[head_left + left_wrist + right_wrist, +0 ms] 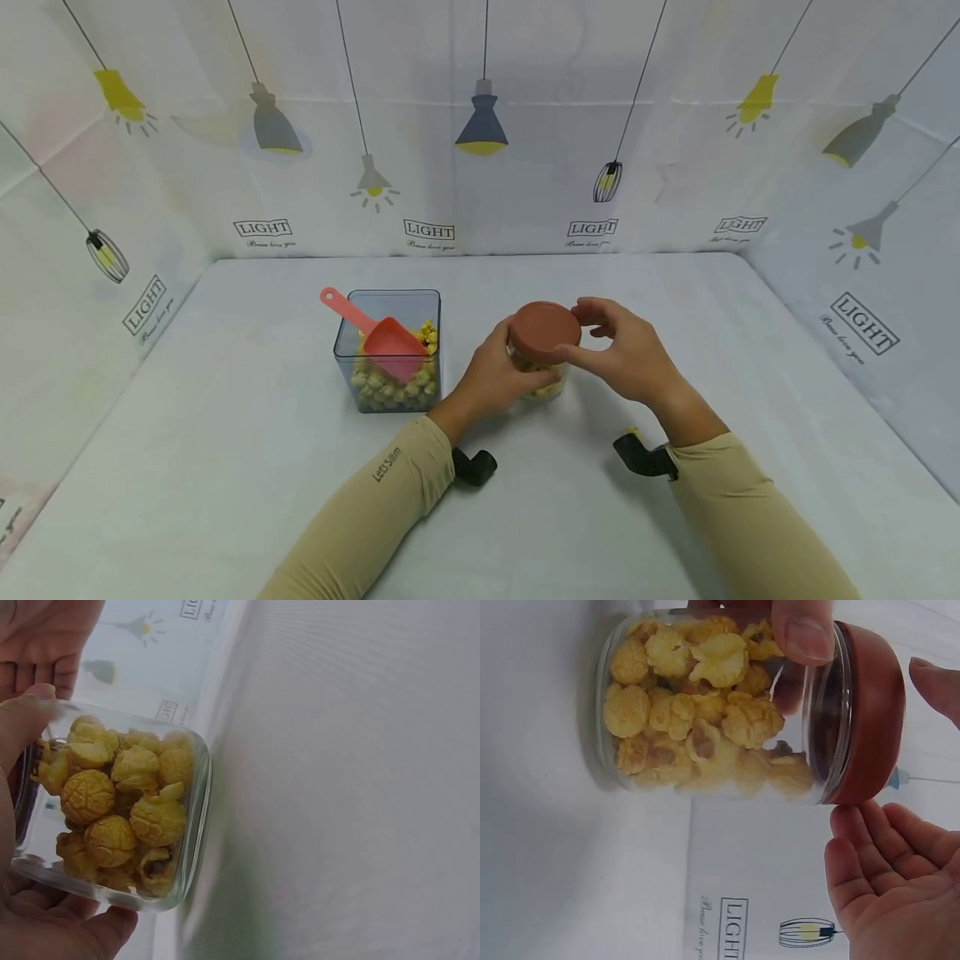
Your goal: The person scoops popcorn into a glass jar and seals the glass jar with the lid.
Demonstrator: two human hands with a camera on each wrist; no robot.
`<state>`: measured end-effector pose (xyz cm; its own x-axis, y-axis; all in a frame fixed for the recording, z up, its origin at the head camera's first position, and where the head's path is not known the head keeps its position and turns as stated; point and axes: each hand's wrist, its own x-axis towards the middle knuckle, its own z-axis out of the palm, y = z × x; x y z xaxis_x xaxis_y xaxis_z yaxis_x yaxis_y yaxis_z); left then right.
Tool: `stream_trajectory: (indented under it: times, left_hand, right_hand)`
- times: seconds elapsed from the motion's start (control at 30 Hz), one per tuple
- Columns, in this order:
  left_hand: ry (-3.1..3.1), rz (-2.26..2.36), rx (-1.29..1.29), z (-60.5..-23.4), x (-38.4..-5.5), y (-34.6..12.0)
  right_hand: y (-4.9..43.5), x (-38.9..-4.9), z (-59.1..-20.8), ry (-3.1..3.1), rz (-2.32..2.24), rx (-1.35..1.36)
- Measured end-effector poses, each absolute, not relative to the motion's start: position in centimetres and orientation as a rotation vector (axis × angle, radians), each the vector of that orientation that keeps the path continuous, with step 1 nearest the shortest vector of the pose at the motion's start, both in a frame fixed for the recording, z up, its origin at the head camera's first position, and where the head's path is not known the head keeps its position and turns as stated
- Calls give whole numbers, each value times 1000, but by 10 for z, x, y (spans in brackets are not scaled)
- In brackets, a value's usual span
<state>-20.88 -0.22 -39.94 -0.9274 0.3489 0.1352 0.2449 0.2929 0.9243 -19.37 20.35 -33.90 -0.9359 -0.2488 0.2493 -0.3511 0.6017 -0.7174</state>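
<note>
A glass jar (606, 697) with yellow popcorn (697, 712) inside stands upright under a reddish-brown lid (545, 331). My left hand (498, 371) grips the jar's side, its thumb (804, 634) pressed on the glass just under the lid. On the other side my right hand (626, 350) is spread around the lid. In the right wrist view its fingertips (847, 817) are right at the lid's edge, while its thumb (934, 682) stands a little off the lid's top. The left wrist view shows the jar's base (199, 817) close to the table.
Left of the jar is a clear bluish square container (342, 367) of popcorn, with a pink scoop (393, 346) lying in it, handle over the rim. A white cloth (247, 467) covers the table. Behind rises a white backdrop (525, 183) printed with lamps.
</note>
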Motion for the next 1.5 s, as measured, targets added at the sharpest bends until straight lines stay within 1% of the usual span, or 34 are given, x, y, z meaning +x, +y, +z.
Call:
stream_trajectory:
  times: [0.23,0.4,0.57,0.8,1.1,1.5]
  left_hand:
    - [2448,1720,572,-399,-208,-3]
    - [2444,1728,573,-399,-207,-2]
    - [2459,1717,570,-400,-206,-3]
    - [2450,1722,566,-401,-207,-2]
    - [2452,1716,579,-399,-208,-2]
    - [2483,1708,571,-401,-209,-2]
  right_hand:
    - [202,-199,-346,-2703,1466,624]
    - [203,-196,-351,-2693,1496,681]
    - [204,-195,-353,-2695,1460,651]
    - [200,-194,-353,-2707,1412,528]
    - [199,-202,-351,-2659,1527,682]
    - [192,-196,-353,-2647,1496,548]
